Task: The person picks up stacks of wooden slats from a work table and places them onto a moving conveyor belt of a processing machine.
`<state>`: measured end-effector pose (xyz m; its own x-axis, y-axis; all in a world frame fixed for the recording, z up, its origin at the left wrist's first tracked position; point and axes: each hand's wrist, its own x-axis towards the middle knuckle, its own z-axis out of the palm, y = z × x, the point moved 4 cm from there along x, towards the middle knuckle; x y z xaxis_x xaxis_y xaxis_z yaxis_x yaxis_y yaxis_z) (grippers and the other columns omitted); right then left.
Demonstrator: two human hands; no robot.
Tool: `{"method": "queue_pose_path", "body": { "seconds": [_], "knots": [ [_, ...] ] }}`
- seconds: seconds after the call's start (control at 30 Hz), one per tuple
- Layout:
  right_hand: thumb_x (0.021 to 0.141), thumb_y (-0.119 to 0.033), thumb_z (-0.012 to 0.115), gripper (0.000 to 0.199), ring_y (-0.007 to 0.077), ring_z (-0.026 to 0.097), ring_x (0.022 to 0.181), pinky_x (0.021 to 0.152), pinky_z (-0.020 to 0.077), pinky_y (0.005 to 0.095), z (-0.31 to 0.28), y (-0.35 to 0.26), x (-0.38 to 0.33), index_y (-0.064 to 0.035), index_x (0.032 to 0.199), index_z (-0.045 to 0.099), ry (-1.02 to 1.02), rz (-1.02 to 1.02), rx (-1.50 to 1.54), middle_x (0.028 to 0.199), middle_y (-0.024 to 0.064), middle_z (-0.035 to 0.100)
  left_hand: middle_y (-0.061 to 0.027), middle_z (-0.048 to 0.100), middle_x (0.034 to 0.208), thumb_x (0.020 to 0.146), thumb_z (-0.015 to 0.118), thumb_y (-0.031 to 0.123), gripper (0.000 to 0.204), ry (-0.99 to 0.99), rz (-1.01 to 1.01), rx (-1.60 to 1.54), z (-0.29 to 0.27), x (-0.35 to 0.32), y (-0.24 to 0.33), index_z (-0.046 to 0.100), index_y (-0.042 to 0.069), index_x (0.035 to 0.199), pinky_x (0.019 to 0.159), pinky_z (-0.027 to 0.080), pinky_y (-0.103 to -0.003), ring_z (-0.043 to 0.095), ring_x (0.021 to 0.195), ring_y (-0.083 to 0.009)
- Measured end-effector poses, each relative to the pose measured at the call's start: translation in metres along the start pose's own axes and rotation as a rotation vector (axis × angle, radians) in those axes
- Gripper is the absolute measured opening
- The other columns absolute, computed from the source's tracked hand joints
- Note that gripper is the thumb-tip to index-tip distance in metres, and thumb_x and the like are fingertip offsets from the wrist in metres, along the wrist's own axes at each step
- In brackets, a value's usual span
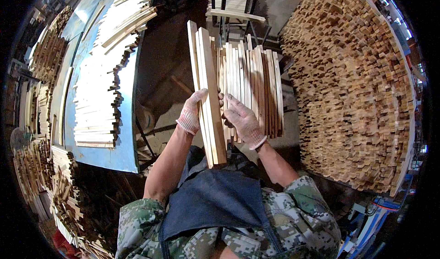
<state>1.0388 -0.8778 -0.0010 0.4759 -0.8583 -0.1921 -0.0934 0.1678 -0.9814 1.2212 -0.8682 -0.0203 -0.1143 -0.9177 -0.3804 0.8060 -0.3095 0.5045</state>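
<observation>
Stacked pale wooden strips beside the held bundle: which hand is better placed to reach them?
Probably the right white-gloved hand, nearer the stacked strips; the left white-gloved hand grips the held wooden bundle.

Your left glove (189, 114) and right glove (243, 120) are off-white tinged with pink, your wooden slats (209, 103) pale cream, your apron (213, 204) dark navy, your shirt (316, 206) green, grey and white pixel camouflage, the tabletop (126, 144) light blue, and the stacked wood (353, 89) mottled tan and brown
</observation>
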Motion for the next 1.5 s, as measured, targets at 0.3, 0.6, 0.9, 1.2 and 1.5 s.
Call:
{"method": "queue_pose_path", "body": {
  "seconds": [0.3, 0.6, 0.9, 1.2, 1.5],
  "knots": [
    [0.104, -0.022, 0.062, 0.06, 0.0075, 0.066, 0.081, 0.073, 0.0562, 0.0256, -0.017, -0.003, -0.007, -0.0014, 0.157, 0.041, 0.048, 0.168, 0.257, 0.099, 0.0054, 0.071, -0.0191, 0.074, 0.107, 0.093, 0.066, 0.033, 0.051, -0.081, 0.032, -0.036, 0.003, 0.011, -0.007, 0.061, -0.006, 0.126, 0.08, 0.066, -0.04, 0.075, 0.091, -0.0275],
    [0.09, -0.039, 0.069, 0.073, 0.0311, 0.07, 0.11, 0.1, 0.0527, 0.041, 0.001, -0.019, -0.015, 0.0048, 0.146, 0.051, -0.119, 0.249, -0.318, 0.122, 0.024, 0.069, -0.0227, 0.069, 0.115, 0.089, 0.067, 0.021, 0.048, 0.034, 0.008, 0.099, 0.013, 0.018, -0.019, 0.058, -0.009, 0.125, 0.095, 0.061, -0.045, 0.071, 0.105, -0.0303],
    [0.105, -0.039, 0.055, 0.061, 0.0334, 0.069, 0.062, 0.062, 0.0586, 0.0462, 0.001, -0.016, -0.037, 0.0047, 0.147, 0.048, 0.085, -0.051, -0.907, 0.074, 0.0171, 0.068, -0.0142, 0.073, 0.105, 0.102, 0.064, 0.031, 0.039, 0.16, 0.006, 0.219, 0.003, 0.022, -0.04, 0.065, -0.003, 0.121, 0.085, 0.06, -0.038, 0.071, 0.093, -0.0233],
    [0.081, -0.04, 0.078, 0.106, 0.0412, 0.066, 0.112, 0.092, 0.0558, 0.051, 0.026, 0.011, -0.051, 0.0041, 0.159, 0.022, 0.007, 0.238, -0.932, 0.126, 0.0286, 0.062, -0.0094, 0.066, 0.086, 0.089, 0.07, 0.011, 0.023, 0.417, 0.089, 0.603, 0.035, 0.003, -0.046, 0.06, -0.002, 0.106, 0.066, 0.056, -0.035, 0.066, 0.073, -0.0194],
    [0.089, -0.029, 0.075, 0.054, 0.028, 0.07, 0.106, 0.094, 0.0566, 0.0407, -0.045, 0.088, -0.044, -0.0073, 0.134, 0.057, 0.475, 0.141, -0.201, 0.117, 0.0129, 0.07, -0.0201, 0.069, 0.115, 0.089, 0.076, 0.041, 0.077, 0.043, 0.007, 0.876, 0.055, 0.037, -0.084, 0.05, -0.011, 0.14, 0.092, 0.056, -0.037, 0.067, 0.105, -0.0246]
  ]
}}
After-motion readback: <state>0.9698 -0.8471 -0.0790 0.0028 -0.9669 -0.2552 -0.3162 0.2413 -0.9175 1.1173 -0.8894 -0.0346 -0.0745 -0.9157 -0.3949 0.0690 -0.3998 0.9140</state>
